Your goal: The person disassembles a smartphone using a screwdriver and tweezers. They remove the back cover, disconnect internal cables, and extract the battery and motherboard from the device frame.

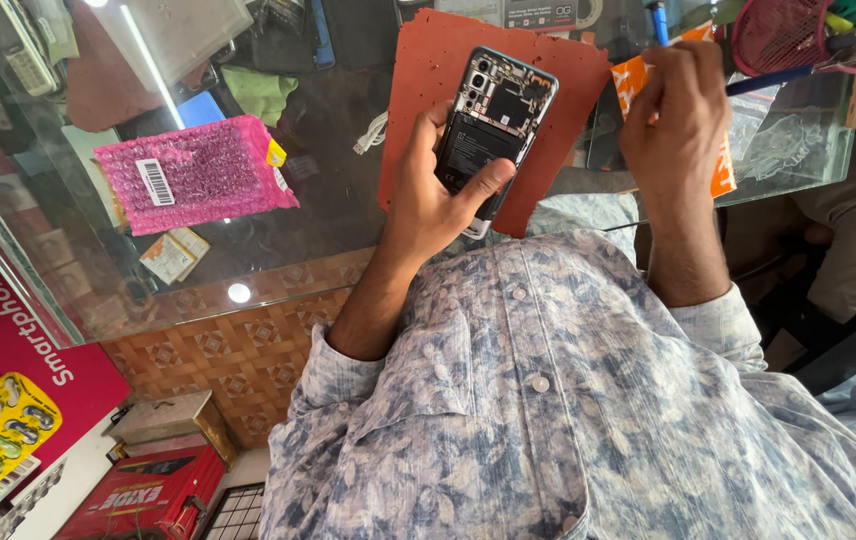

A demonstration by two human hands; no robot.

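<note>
Smartphone (493, 125): back cover off, black internal boards and battery exposed, camera end pointing away. It is tilted slightly rightward, held above a red mat on the glass counter, gripped along both long edges.

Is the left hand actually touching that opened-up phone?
Touching. The head view shows the left hand wrapped around the phone, thumb pressed across its exposed back and fingers curled along its edge.
</note>
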